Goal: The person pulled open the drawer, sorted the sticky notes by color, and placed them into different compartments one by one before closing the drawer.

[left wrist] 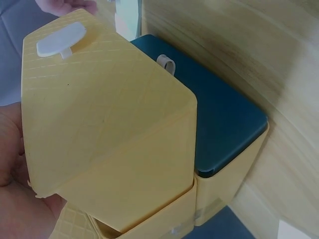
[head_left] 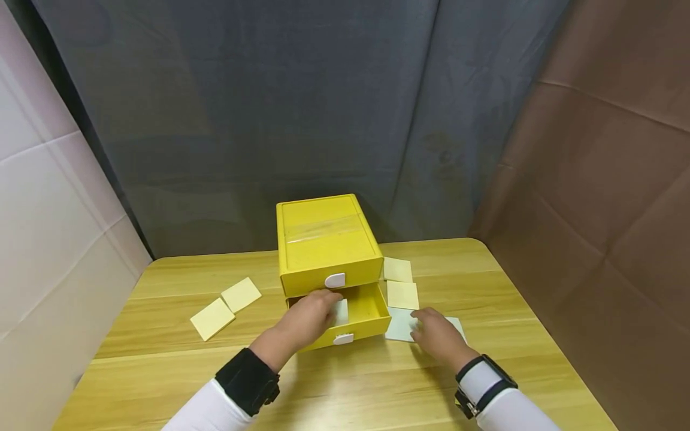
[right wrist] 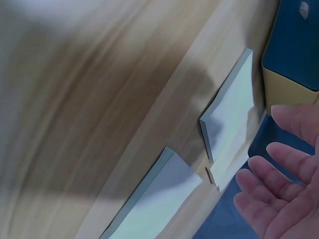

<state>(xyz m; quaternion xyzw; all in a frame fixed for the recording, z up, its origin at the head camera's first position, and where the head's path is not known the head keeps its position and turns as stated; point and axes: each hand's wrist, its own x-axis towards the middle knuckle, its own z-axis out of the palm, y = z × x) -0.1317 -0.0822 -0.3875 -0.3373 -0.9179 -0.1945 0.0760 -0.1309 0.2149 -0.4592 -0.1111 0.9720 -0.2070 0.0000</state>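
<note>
A yellow two-drawer box [head_left: 323, 239] stands mid-table with its lower drawer [head_left: 372, 308] pulled out. My left hand [head_left: 308, 316] reaches into that drawer, fingers curled on a white pad [head_left: 341, 311] inside it. In the left wrist view only my palm [left wrist: 10, 164] shows, against the yellow drawer front [left wrist: 109, 124] with its white handle [left wrist: 61, 40]. My right hand [head_left: 438, 336] lies with relaxed fingers [right wrist: 279, 164] over pale pads [head_left: 400, 326] on the table right of the drawer. These pads [right wrist: 232, 114] lie side by side in the right wrist view.
Two yellow pads [head_left: 398, 269] [head_left: 402, 294] lie right of the box, and two more [head_left: 241, 294] [head_left: 212, 318] to its left. The wooden table [head_left: 162, 371] is hemmed by a grey curtain behind, a white wall left and a brown cloth right.
</note>
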